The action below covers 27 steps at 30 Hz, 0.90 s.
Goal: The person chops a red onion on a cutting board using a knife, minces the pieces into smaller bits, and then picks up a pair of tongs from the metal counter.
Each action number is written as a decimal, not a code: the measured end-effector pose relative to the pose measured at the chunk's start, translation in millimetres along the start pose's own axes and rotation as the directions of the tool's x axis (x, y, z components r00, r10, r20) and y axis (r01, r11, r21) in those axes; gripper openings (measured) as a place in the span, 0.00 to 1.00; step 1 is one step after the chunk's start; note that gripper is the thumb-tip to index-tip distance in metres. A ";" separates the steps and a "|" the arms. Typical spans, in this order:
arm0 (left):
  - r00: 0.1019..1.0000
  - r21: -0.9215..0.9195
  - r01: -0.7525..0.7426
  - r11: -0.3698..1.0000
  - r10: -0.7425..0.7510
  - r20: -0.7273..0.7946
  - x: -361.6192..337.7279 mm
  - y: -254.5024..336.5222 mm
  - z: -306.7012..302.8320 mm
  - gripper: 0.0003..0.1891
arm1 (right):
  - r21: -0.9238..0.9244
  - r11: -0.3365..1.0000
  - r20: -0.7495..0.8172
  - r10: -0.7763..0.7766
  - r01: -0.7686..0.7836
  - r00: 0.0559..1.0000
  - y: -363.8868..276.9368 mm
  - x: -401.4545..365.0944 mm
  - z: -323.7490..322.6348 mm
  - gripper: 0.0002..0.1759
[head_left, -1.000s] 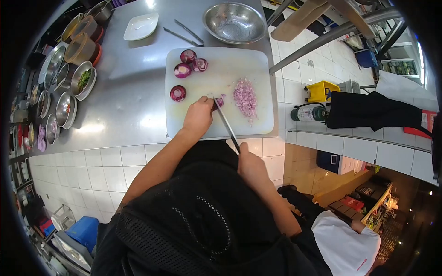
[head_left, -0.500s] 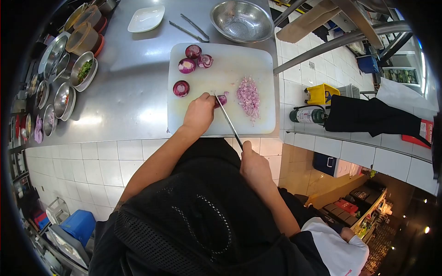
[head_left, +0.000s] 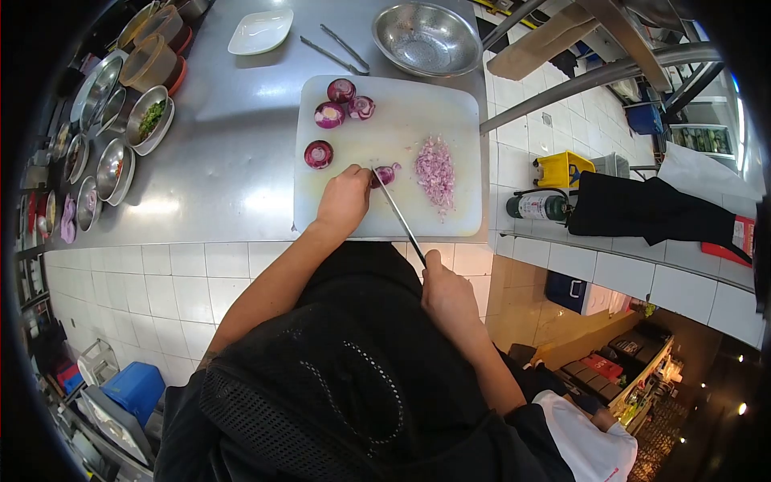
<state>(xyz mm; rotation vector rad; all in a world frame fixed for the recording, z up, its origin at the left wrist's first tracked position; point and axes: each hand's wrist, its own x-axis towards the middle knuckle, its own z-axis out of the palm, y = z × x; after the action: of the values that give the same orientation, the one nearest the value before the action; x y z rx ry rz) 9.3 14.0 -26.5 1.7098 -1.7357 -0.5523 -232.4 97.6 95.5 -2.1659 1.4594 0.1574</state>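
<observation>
On the white cutting board, my left hand is closed on a piece of red onion, its fingertips at the onion's left side. My right hand grips a knife by the handle, below the board's front edge. The blade slants up and left, its tip at the onion beside my left fingers. A pile of chopped red onion lies on the right of the board. Three red onions sit together at the upper left, and one more red onion lies below them.
Behind the board are a steel bowl, tongs and a white dish. Several bowls line the counter's left side, one with chopped greens. A metal rail stands at the right. Another person's white sleeve shows at lower right.
My left hand has shifted slightly left, leaving more of the onion piece in sight. The knife still rests at the onion, its angle almost the same. The whole view has moved a little.
</observation>
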 end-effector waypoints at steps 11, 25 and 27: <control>0.999 0.072 -0.033 0.997 0.032 0.027 -3.4 2.5 0.2 0.03 | -0.014 1.000 -0.033 -0.017 0.016 0.999 13.0 3.9 17.2 0.08; 0.995 -0.037 -0.093 0.995 0.092 -0.040 -9.0 5.5 9.3 0.03 | 0.029 0.999 0.012 0.019 -0.020 1.000 18.4 0.3 17.0 0.11; 0.997 -0.017 -0.077 0.997 0.076 -0.031 -11.0 4.1 11.6 0.03 | 0.052 0.998 0.030 0.034 -0.036 0.999 12.7 -3.3 7.9 0.11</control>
<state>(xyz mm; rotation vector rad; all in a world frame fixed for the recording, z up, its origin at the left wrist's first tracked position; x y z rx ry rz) -2.1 23.7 -33.6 1.6238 -1.7615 -0.5039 -243.5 100.5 85.5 -2.0892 1.4698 0.1602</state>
